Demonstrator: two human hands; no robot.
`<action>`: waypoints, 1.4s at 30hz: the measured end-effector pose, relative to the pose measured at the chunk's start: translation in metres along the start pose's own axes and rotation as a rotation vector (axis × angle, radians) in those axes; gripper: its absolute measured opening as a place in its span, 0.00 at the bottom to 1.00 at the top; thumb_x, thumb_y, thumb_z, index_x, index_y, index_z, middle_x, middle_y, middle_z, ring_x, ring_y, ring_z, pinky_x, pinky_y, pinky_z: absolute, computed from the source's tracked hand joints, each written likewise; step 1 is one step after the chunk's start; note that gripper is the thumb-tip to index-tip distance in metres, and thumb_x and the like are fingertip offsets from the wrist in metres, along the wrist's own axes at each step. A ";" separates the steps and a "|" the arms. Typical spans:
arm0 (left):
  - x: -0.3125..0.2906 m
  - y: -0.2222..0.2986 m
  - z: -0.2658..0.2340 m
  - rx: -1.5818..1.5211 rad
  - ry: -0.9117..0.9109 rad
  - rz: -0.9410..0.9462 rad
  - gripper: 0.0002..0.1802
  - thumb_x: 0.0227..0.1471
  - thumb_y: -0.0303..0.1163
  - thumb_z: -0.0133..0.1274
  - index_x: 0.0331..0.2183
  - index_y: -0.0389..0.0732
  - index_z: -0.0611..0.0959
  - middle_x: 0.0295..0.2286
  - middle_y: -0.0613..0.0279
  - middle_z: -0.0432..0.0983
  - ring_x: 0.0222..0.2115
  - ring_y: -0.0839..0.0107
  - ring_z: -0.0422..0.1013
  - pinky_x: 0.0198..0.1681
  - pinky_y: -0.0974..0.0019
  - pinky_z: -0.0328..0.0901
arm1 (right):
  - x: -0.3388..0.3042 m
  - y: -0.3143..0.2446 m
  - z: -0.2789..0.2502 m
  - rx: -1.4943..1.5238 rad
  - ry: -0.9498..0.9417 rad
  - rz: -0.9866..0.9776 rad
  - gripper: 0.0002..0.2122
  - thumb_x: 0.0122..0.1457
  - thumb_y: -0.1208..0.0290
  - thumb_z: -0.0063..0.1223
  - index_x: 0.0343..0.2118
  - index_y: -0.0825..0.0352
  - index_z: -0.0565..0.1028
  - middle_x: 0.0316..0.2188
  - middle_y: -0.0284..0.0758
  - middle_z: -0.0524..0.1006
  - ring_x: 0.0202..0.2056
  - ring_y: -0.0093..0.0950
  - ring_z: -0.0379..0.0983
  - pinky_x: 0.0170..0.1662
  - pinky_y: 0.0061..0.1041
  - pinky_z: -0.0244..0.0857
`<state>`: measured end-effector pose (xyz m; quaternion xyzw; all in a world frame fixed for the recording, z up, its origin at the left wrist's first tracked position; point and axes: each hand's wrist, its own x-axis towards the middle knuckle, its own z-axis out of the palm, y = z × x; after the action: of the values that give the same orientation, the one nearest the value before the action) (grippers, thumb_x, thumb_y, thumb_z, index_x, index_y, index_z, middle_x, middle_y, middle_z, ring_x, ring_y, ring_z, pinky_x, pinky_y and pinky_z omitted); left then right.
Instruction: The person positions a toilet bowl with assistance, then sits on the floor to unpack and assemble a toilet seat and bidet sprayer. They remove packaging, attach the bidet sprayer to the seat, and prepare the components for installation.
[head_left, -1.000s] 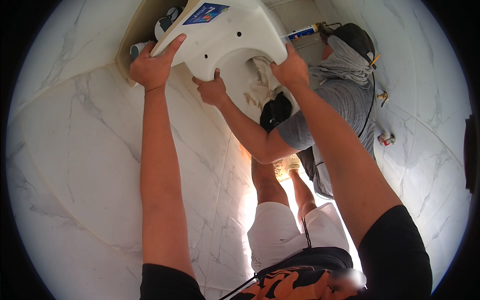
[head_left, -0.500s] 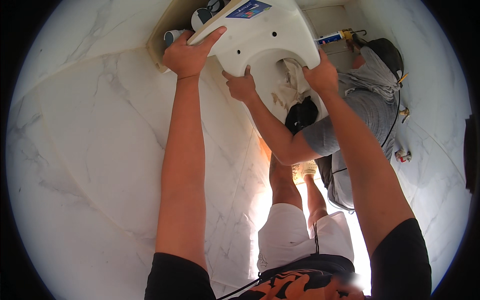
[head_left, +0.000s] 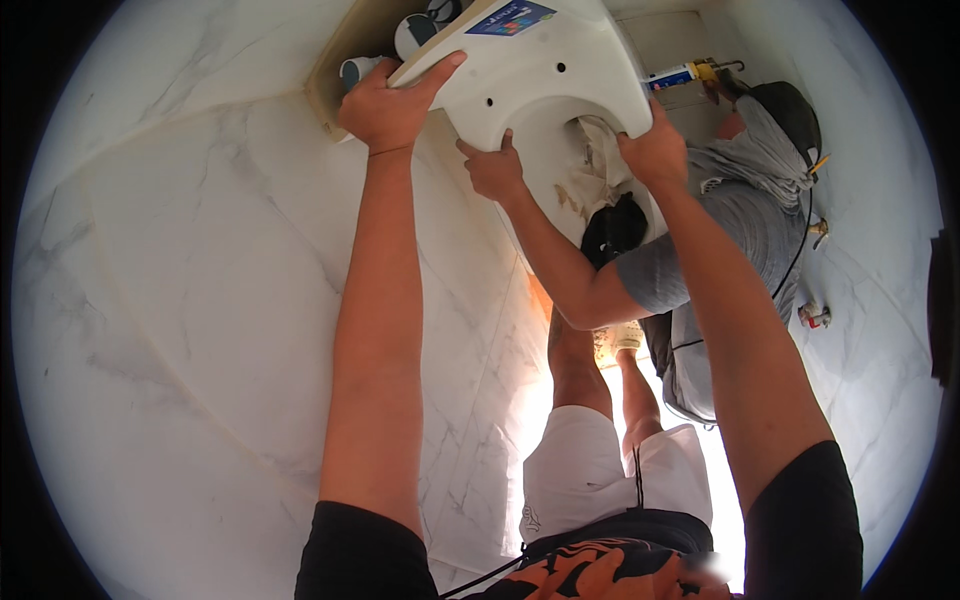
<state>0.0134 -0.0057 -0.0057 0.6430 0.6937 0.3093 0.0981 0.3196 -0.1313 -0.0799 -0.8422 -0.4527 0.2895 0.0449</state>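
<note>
A glossy white bathroom fixture (head_left: 590,60) with a blue sticker (head_left: 510,17), two round holes and an arched cutout is held up in front of me; its exact kind I cannot make out. My left hand (head_left: 388,108) grips its left edge, thumb on the face and fingers curled behind. At its lower right corner, my right hand (head_left: 655,152) is closed round the edge. Between my arms, a co-worker's hand (head_left: 495,172) takes hold of the lower left corner. The co-worker's other hand, mostly hidden, is by a caulking gun (head_left: 690,74) close to the fixture's right side.
The co-worker (head_left: 745,220) in a grey shirt bends close at my right. Behind the cutout lie a pale cloth (head_left: 602,155) and a black item (head_left: 615,228). Cylindrical containers (head_left: 415,36) stand upper left. Two taps (head_left: 815,316) project from the right marbled wall (head_left: 880,350).
The whole scene has shifted slightly right and down in view. Both my hands keep their grip on the fixture, and the co-worker's hand stays on its corner.
</note>
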 end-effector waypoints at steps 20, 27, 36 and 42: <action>0.002 0.012 -0.013 0.143 0.244 0.302 0.37 0.29 0.69 0.72 0.11 0.43 0.80 0.13 0.55 0.76 0.13 0.55 0.73 0.18 0.55 0.68 | 0.009 0.018 0.015 -0.068 0.068 -0.155 0.35 0.53 0.58 0.63 0.64 0.63 0.68 0.49 0.51 0.80 0.51 0.50 0.77 0.55 0.44 0.71; 0.000 0.006 -0.011 0.205 0.064 0.168 0.45 0.21 0.78 0.69 0.13 0.41 0.77 0.13 0.61 0.72 0.14 0.62 0.68 0.18 0.59 0.62 | 0.017 0.027 0.020 -0.061 0.092 -0.190 0.35 0.52 0.58 0.64 0.63 0.67 0.68 0.50 0.52 0.79 0.51 0.50 0.77 0.54 0.44 0.71; 0.006 0.016 -0.016 0.118 0.237 0.304 0.38 0.29 0.70 0.71 0.11 0.43 0.79 0.13 0.55 0.76 0.13 0.55 0.73 0.18 0.55 0.68 | 0.012 0.021 0.012 -0.053 0.060 -0.165 0.34 0.52 0.59 0.64 0.62 0.67 0.69 0.48 0.53 0.80 0.50 0.50 0.78 0.53 0.44 0.71; 0.003 0.014 -0.015 0.145 0.257 0.307 0.38 0.28 0.70 0.72 0.11 0.42 0.79 0.13 0.55 0.76 0.13 0.55 0.73 0.18 0.55 0.68 | 0.007 0.016 0.010 -0.021 0.061 -0.164 0.33 0.53 0.59 0.64 0.61 0.67 0.70 0.47 0.52 0.81 0.49 0.50 0.79 0.53 0.45 0.72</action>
<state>0.0166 -0.0072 0.0147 0.7019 0.6148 0.3492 -0.0858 0.3294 -0.1369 -0.0965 -0.8112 -0.5216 0.2541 0.0735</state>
